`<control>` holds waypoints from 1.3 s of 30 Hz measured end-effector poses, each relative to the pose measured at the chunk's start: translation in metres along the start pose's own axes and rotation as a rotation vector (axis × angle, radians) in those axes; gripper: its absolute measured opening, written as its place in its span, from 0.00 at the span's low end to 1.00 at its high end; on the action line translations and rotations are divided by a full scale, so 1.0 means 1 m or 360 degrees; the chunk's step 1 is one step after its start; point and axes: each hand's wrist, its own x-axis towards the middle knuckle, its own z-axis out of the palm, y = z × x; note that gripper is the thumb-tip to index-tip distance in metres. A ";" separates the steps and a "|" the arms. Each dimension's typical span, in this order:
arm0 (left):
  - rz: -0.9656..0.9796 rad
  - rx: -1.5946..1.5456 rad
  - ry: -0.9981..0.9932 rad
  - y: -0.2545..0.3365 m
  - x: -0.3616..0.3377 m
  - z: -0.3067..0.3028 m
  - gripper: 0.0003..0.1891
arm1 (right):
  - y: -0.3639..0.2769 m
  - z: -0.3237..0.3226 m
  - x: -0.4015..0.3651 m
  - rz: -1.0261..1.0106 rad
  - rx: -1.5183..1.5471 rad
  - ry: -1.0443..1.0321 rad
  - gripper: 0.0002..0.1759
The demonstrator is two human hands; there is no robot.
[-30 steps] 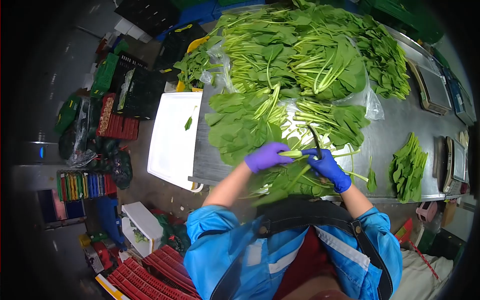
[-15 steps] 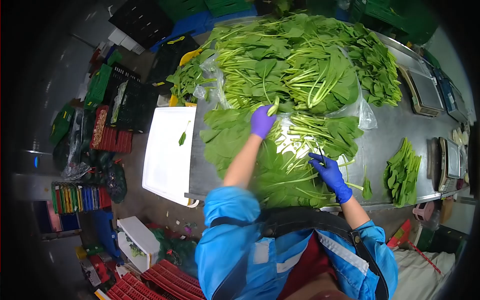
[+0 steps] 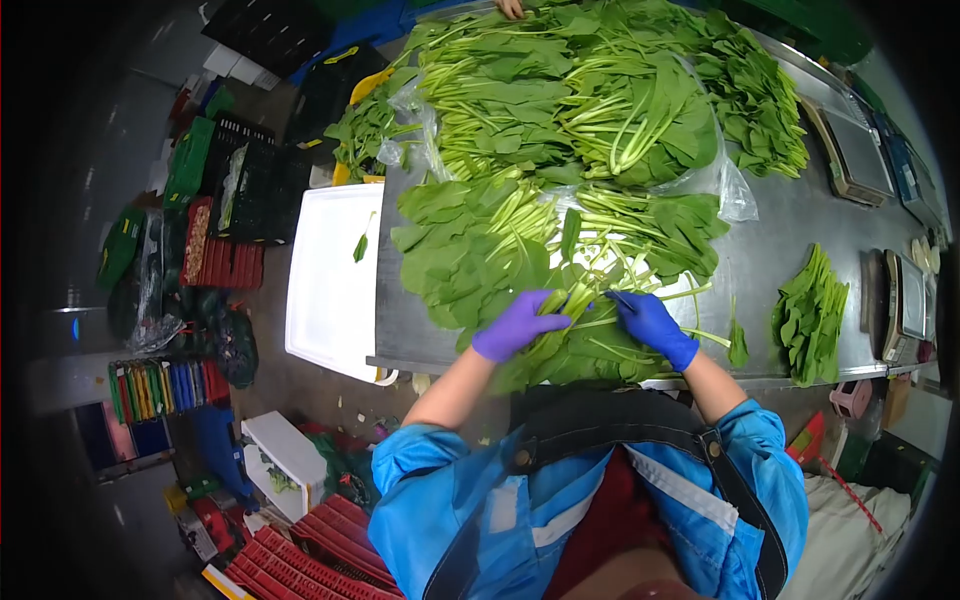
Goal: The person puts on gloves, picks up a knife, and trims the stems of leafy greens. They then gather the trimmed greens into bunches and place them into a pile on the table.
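Note:
My left hand [image 3: 525, 325], in a purple glove, is closed round the pale stems of a leafy green stalk [image 3: 577, 303] at the near side of the table. Opposite it, my right hand [image 3: 655, 328], in a blue glove, is closed with its fingertips at the stem ends. It grips a slim dark tool that looks like a small knife, mostly hidden by the fingers. Loose greens [image 3: 470, 250] lie beyond my left hand. Another bunch [image 3: 665, 225] rests beyond my right hand, its stems pointing left over a white surface.
A large heap of greens [image 3: 560, 90] on plastic covers the far table. Another person's hand [image 3: 511, 8] touches its far edge. One bunch [image 3: 810, 315] lies at right beside scales [image 3: 900, 300]. A white tray [image 3: 330, 270] stands left of the metal table [image 3: 400, 335].
My left hand has come back from the far greens toward my body, with stems in it, and now meets my right hand. Another person's hand has appeared at the far edge.

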 end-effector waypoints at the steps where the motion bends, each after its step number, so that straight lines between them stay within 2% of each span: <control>1: 0.0002 0.0003 0.0013 -0.005 -0.002 -0.005 0.18 | 0.004 -0.002 -0.007 0.0109 -0.0042 -0.0062 0.18; 2: -0.0004 0.0194 0.0035 -0.011 -0.004 -0.010 0.17 | 0.009 -0.001 -0.010 0.0221 -0.0088 -0.0127 0.20; 3: -0.0017 0.0381 0.0055 -0.017 -0.007 -0.012 0.17 | 0.014 -0.003 -0.014 0.0358 0.0020 -0.0241 0.18; 4: -0.0028 0.0378 0.0058 -0.017 -0.008 -0.010 0.17 | -0.001 -0.011 -0.016 0.0361 0.0027 -0.0249 0.18; 7: -0.0113 0.0483 0.0091 -0.005 -0.002 0.003 0.16 | -0.060 -0.035 -0.002 0.0372 0.1029 -0.0062 0.21; 8: -0.0064 0.0522 0.0132 -0.002 0.000 0.009 0.15 | -0.059 -0.033 0.003 0.0372 0.1031 -0.0050 0.21; 10: -0.0011 0.0567 0.0170 -0.004 0.004 0.011 0.14 | -0.049 -0.021 0.012 0.0341 0.0725 -0.0209 0.22; 11: 0.0028 0.0649 0.0124 -0.010 0.006 0.007 0.16 | -0.045 -0.016 0.013 0.0476 0.0852 -0.0237 0.19; 12: 0.0070 0.0732 0.0086 -0.013 0.008 0.001 0.17 | -0.040 -0.017 0.011 0.0462 0.0854 -0.0235 0.19; 13: 0.0074 0.0738 0.0098 -0.007 0.007 -0.001 0.17 | -0.039 -0.021 0.008 0.0593 0.0965 -0.0378 0.16; 14: -0.0179 0.0855 0.0018 0.000 0.005 -0.002 0.18 | -0.037 -0.024 0.004 0.0728 0.1073 -0.0527 0.15; 15: -0.0435 0.0962 -0.0064 0.004 0.005 -0.004 0.20 | -0.027 -0.019 0.000 0.0810 0.1076 -0.0441 0.11; 16: -0.0435 0.0954 -0.0053 -0.003 0.006 -0.002 0.20 | -0.024 -0.019 -0.003 0.0808 0.1070 -0.0454 0.11; 18: 0.0669 0.1728 0.0515 -0.024 0.013 0.007 0.20 | -0.021 -0.018 -0.005 0.0870 0.0866 -0.0337 0.13; 19: 0.0892 0.1518 0.0420 -0.021 0.019 0.012 0.22 | -0.032 -0.022 -0.003 0.0861 0.0857 -0.0372 0.12; 20: 0.0888 0.1518 0.0420 -0.019 0.023 0.016 0.22 | -0.039 -0.022 -0.001 0.0863 0.0859 -0.0375 0.12; 22: 0.0240 0.0927 -0.0186 -0.015 0.032 0.019 0.22 | -0.047 -0.026 0.002 0.0685 0.1176 -0.0355 0.14; 23: 0.0242 0.0930 -0.0184 -0.007 0.039 0.008 0.22 | -0.051 -0.032 0.005 0.0646 0.1197 -0.0222 0.16; 25: -0.0167 0.1193 0.0103 0.015 0.061 -0.027 0.18 | -0.049 -0.042 0.010 0.0670 0.1169 0.0029 0.19; 27: 0.0064 0.1830 0.0801 0.012 0.089 -0.070 0.15 | -0.039 -0.048 0.011 0.0716 0.1081 0.0145 0.18; 29: 0.0136 0.2043 0.1143 -0.001 0.117 -0.112 0.13 | -0.029 -0.044 0.008 0.0711 0.1092 0.0174 0.18; 30: 0.0149 0.2042 0.1145 -0.012 0.127 -0.124 0.13 | -0.024 -0.039 0.007 0.0710 0.1123 0.0142 0.18; 32: 0.0560 0.2226 0.1266 -0.024 0.142 -0.137 0.11 | -0.025 -0.035 0.006 0.0713 0.1164 0.0085 0.18; 33: 0.0577 0.2222 0.1267 -0.026 0.146 -0.139 0.11 | -0.023 -0.032 0.005 0.0713 0.1173 0.0068 0.18; 35: 0.0357 0.2066 0.1185 -0.028 0.144 -0.137 0.17 | -0.021 -0.030 0.003 0.0735 0.1178 0.0038 0.17; 39: 0.0292 0.1997 0.1170 -0.029 0.124 -0.146 0.17 | -0.011 -0.032 0.003 0.0761 0.1152 0.0062 0.17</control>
